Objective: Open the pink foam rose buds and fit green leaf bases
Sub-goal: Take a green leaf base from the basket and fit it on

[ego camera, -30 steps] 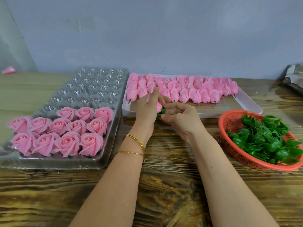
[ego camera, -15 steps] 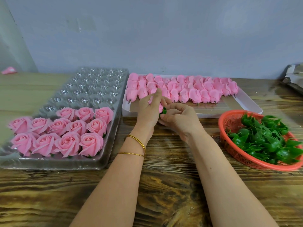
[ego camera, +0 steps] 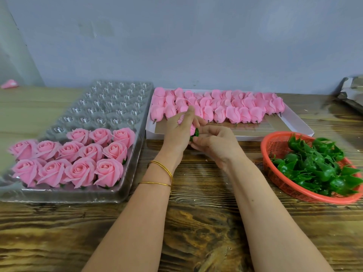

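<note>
Both hands work above the near edge of the white tray (ego camera: 255,137), at the centre of the wooden table (ego camera: 196,222).

- Left hand (ego camera: 176,134): the fingers are curled around one pink rose bud (ego camera: 192,127). Most of the bud is hidden by the hand.
- Right hand (ego camera: 214,146): the thumb and fingertips pinch a green leaf base (ego camera: 196,132). The base sits against the lower end of the held bud. How deeply it is seated cannot be told.
- Two gold bangles (ego camera: 163,168) sit on the left wrist.

Stock positions:

- Unopened buds (ego camera: 231,112) lie in rows along the far half of the white tray, stems pointing near.
- Loose leaf bases (ego camera: 318,165) fill a red basket (ego camera: 275,143) on the right, just beside the white tray.
- A clear blister tray (ego camera: 110,103) lies on the left. Finished roses (ego camera: 78,160) occupy its three nearest rows; the far cells hold nothing.
- A small pink item (ego camera: 9,84) lies at the far left, against the wall.
</note>
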Tool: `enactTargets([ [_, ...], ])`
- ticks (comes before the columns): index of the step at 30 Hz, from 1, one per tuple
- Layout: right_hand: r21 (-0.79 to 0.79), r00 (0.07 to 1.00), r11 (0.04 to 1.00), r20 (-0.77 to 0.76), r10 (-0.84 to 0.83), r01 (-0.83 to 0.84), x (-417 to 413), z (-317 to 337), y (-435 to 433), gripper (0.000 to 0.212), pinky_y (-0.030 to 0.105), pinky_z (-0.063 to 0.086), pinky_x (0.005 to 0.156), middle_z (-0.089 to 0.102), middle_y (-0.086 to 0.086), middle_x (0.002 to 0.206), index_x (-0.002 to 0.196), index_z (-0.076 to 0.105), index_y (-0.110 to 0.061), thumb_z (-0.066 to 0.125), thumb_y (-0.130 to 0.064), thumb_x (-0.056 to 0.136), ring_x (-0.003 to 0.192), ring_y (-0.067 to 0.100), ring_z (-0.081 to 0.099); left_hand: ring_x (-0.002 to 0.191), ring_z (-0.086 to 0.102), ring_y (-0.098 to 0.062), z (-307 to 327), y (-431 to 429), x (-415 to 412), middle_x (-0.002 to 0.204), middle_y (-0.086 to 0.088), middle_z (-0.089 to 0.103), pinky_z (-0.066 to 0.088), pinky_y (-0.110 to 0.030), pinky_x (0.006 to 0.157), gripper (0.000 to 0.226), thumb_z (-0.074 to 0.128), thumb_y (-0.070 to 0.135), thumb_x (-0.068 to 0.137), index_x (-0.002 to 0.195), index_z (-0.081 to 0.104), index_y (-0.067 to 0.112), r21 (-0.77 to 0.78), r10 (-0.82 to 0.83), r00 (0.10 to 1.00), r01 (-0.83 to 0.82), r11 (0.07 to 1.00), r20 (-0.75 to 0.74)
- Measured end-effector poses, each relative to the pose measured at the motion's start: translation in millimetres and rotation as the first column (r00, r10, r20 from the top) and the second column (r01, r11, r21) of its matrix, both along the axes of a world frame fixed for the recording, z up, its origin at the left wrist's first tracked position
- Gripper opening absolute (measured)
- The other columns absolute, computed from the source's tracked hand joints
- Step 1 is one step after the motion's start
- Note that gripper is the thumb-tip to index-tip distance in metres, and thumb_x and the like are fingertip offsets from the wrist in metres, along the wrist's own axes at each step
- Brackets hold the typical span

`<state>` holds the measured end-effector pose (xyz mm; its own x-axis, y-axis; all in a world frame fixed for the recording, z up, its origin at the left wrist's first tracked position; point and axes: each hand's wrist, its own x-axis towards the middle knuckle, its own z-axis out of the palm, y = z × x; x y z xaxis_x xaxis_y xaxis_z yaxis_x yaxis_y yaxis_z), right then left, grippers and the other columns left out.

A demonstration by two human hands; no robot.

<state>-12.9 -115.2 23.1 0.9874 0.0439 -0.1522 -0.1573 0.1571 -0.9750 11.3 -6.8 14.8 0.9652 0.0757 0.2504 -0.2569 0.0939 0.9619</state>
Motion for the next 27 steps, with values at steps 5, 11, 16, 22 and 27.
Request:
enactTargets([
  [5,-0.068,0.999,0.997,0.043,-0.020,0.023,-0.3,-0.7,0.6,0.029,0.056,0.053,0.093,0.073,0.011,0.089,0.084,0.066,-0.007,0.064,0.021,0.076,0.085,0.019,0.067,0.070,0.064,0.006,0.8,-1.0,-0.9,0.069,0.010,0.071,0.043,-0.012,0.069,0.059,0.047,0.033,0.101,0.043,0.056,0.027,0.023,0.004,1.000,-0.004,1.000,-0.005],
  [11,-0.069,0.999,0.997,0.020,-0.025,0.026,2.9,-3.2,-1.0,0.032,0.052,0.055,0.091,0.070,-0.003,0.070,0.096,0.069,-0.004,0.071,0.017,0.071,0.090,0.026,0.069,0.071,0.064,0.006,1.3,-0.6,-2.9,0.072,0.010,0.072,0.038,-0.020,0.073,0.057,0.046,0.035,0.101,0.045,0.056,0.027,0.053,-0.017,1.000,0.018,0.998,-0.012],
  [16,0.015,1.000,1.000,-0.019,0.001,0.000,2.6,-0.7,-2.6,0.024,0.031,0.059,0.076,0.072,0.007,0.078,0.098,0.069,0.002,0.063,0.018,0.080,0.080,0.021,0.072,0.072,0.065,0.004,1.3,-0.3,-2.9,0.072,0.010,0.072,0.039,-0.023,0.079,0.058,0.046,0.034,0.101,0.045,0.057,0.027,0.058,-0.028,1.000,0.028,0.998,0.004],
  [22,0.072,0.996,0.997,-0.087,-0.034,0.041,0.7,4.9,-4.5,0.029,0.028,0.059,0.074,0.069,0.016,0.093,0.106,0.066,0.006,0.063,0.019,0.080,0.082,0.021,0.070,0.073,0.065,0.004,-0.1,-2.1,-2.8,0.070,0.010,0.071,0.039,-0.021,0.083,0.055,0.046,0.032,0.102,0.048,0.056,0.026,0.057,-0.015,1.000,0.014,0.998,0.024],
  [27,0.090,0.997,0.995,-0.071,-0.040,0.046,0.6,4.7,-5.2,0.025,0.028,0.059,0.072,0.070,0.012,0.084,0.096,0.067,0.002,0.064,0.020,0.078,0.077,0.019,0.070,0.072,0.065,0.004,0.1,-2.7,-2.3,0.069,0.010,0.071,0.037,-0.019,0.082,0.056,0.045,0.032,0.102,0.047,0.056,0.028,0.038,-0.004,1.000,0.003,0.999,0.029],
])
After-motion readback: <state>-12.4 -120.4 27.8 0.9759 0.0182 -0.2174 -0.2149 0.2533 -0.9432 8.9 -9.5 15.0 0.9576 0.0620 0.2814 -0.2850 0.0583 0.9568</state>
